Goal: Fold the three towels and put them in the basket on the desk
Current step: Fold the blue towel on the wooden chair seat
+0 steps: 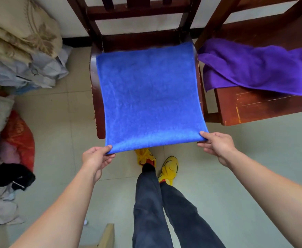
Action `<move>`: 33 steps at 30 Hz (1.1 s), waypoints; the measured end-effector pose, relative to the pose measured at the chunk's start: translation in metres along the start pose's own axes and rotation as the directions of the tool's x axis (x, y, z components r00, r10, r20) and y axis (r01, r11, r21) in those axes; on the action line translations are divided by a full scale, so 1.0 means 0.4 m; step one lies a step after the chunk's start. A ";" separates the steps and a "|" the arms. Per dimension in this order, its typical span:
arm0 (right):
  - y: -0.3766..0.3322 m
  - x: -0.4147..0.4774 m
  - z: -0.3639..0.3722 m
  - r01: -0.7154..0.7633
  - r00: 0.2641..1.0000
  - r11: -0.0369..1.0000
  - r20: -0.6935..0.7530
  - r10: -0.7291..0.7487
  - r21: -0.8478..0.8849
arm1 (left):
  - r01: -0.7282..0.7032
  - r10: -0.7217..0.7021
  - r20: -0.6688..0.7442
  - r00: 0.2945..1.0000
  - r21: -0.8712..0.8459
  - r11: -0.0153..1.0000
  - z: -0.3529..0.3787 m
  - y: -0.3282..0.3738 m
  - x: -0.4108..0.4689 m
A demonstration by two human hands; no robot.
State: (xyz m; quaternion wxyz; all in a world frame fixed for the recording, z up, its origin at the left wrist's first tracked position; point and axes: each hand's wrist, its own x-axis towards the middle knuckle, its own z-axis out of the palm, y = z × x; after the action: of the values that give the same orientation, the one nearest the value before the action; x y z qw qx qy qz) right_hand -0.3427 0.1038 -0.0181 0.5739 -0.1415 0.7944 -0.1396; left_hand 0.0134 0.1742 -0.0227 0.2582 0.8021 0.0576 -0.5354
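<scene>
A blue towel (150, 93) lies spread flat over the seat of a dark wooden chair (97, 111), its near edge reaching past the seat front. My left hand (97, 158) pinches the near left corner of the blue towel. My right hand (217, 145) pinches the near right corner. A purple towel (257, 68) lies crumpled on the seat of a second wooden chair (253, 108) to the right. No third towel and no basket are in view.
Piled bedding and clothes (21, 42) fill the left side, with a red cushion (19, 138) and dark garments (9, 176) on the tiled floor. My legs and yellow shoes (169, 167) stand just before the chair. A pale wooden edge (107, 235) shows at the bottom.
</scene>
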 end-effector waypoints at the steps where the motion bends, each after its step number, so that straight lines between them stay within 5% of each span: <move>1: 0.002 -0.008 -0.003 -0.007 1.000 1.000 -0.004 0.007 0.011 | 0.000 0.000 -0.013 1.000 -0.002 1.000 0.000 -0.006 -0.006; 12: -0.195 -0.124 -0.018 0.133 0.991 0.973 0.000 -0.136 0.189 | -0.096 0.107 0.049 0.993 -0.184 0.978 -0.011 0.158 -0.122; 19: -0.410 -0.065 0.049 0.030 0.991 0.905 0.105 -0.082 0.424 | -0.051 0.129 0.183 0.975 -0.380 0.924 0.055 0.412 -0.070; 26: -0.541 0.076 0.142 -0.032 0.976 0.880 0.205 -0.074 0.473 | -0.011 0.087 0.241 0.967 -0.301 0.954 0.160 0.568 0.062; 33: -0.579 0.175 0.214 0.049 0.992 0.912 0.085 -0.092 0.408 | -0.101 0.126 0.121 0.985 -0.193 0.976 0.221 0.616 0.161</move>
State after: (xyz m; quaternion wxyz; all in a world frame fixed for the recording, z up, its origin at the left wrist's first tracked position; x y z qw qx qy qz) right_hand -0.2675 -0.1415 -0.0159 0.6253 -0.0552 0.7123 -0.3140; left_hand 0.0580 -0.0916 -0.0191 0.3653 0.7391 0.0440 -0.5642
